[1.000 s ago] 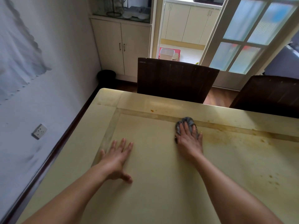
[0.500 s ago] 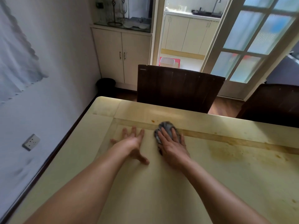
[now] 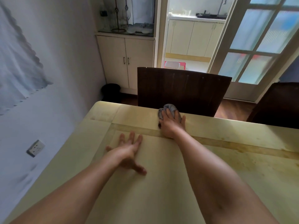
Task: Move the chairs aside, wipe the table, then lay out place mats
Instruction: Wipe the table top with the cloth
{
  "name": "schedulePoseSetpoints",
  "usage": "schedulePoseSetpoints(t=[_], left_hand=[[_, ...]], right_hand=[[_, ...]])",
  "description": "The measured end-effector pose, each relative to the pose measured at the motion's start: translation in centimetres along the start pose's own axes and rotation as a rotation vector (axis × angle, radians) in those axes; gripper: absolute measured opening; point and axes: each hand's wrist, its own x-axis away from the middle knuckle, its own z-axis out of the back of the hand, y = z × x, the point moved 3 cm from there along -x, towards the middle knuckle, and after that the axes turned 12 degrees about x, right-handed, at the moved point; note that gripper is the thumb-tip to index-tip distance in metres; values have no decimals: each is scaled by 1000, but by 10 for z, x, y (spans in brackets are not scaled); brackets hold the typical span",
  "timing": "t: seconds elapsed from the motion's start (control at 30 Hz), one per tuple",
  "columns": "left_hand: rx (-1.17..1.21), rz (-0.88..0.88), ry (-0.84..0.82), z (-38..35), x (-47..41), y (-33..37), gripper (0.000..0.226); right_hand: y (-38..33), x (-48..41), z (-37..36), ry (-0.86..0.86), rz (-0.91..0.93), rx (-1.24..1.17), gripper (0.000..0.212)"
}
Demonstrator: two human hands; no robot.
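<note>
Pale cream table, smooth with a soft sheen, stone-like or lacquered (cannot tell which), stained brown along the inlaid border strip. Crumpled grey cloth, soft and matt, pressed under the right hand. Dark brown wooden chair back, faintly glossy, streaked with vertical grain and a few pale scuffs. Second chair of the same dark wood at right. Reddish wood floor, polished. Matt cream laminate cabinet with slim metal handles. Frosted, ribbed glass in the door panes.
</note>
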Motion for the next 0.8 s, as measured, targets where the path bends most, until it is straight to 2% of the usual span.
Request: schedulePoseSetpoints(t=[0.27, 0.37, 0.47, 0.67, 0.73, 0.8], left_hand=[[6, 1, -10, 1, 3, 2, 125], [6, 1, 3, 1, 2, 0, 126], [13, -1, 18, -1, -2, -2, 126], [11, -16, 40, -4, -7, -7, 128], [11, -15, 40, -4, -9, -8, 128], [13, -16, 38, -5, -13, -9, 128]], right_hand=[[144, 43, -9, 6, -302, -11, 56], [167, 53, -10, -7, -367, -3, 56], [161, 55, -7, -9, -349, -11, 56], [135, 47, -11, -40, -78, -1, 57], [148, 42, -9, -42, -87, 27, 57], [170, 40, -7, -18, -191, 24, 58]])
